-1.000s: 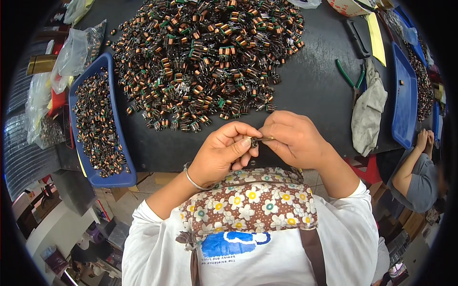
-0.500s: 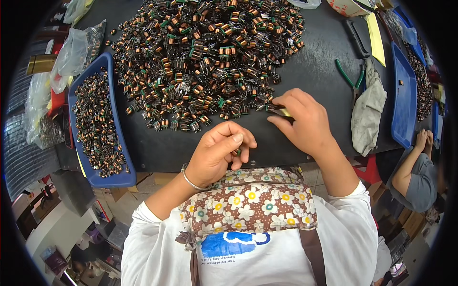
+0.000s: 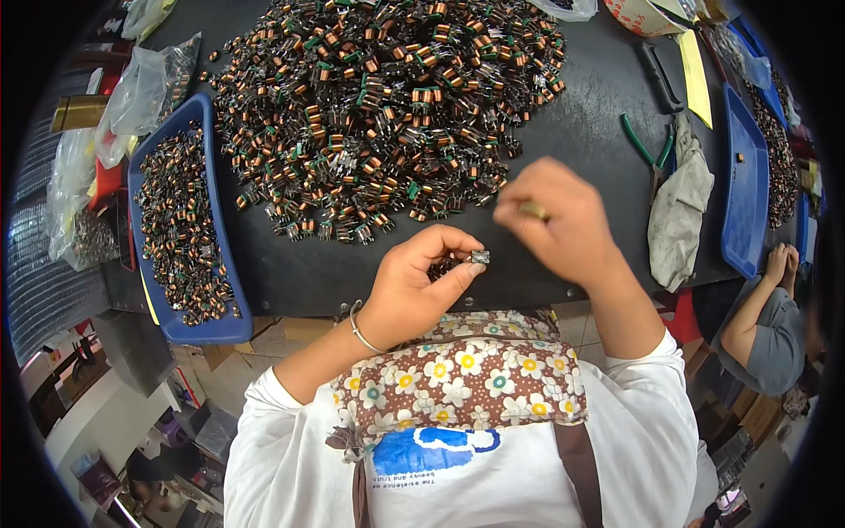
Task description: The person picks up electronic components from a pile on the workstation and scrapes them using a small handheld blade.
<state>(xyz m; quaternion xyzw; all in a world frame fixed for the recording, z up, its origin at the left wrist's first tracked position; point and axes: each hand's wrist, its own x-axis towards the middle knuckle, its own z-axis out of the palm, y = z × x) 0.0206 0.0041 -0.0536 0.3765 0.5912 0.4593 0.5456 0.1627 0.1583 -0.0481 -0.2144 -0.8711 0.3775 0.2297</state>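
Observation:
Between the thumb and forefinger of my left hand [image 3: 414, 277] is a small coil part [image 3: 480, 256], its greyish end facing outward. More small coils [image 3: 443, 267] show inside the curled fingers of that hand. My right hand [image 3: 559, 220] is smeared by motion, its fingers closed around a small brass-coloured tool [image 3: 532, 209] whose kind I cannot make out. It hovers to the right of the left hand, just off the near right edge of a big heap of copper-wound coils [image 3: 378, 114] on the dark table [image 3: 308, 273].
A blue tray [image 3: 233, 330] full of similar coils stands at the left, beside plastic bags [image 3: 136, 101]. On the right lie green-handled pliers [image 3: 647, 145], a grey cloth glove [image 3: 678, 211], a black bar-shaped object [image 3: 660, 77] and another blue tray [image 3: 744, 194]. A co-worker's arm [image 3: 748, 308] shows at far right.
My left hand has turned and now pinches one coil at its fingertips. My right hand has lifted away from the heap's edge, its fingers closing more tightly around the tool.

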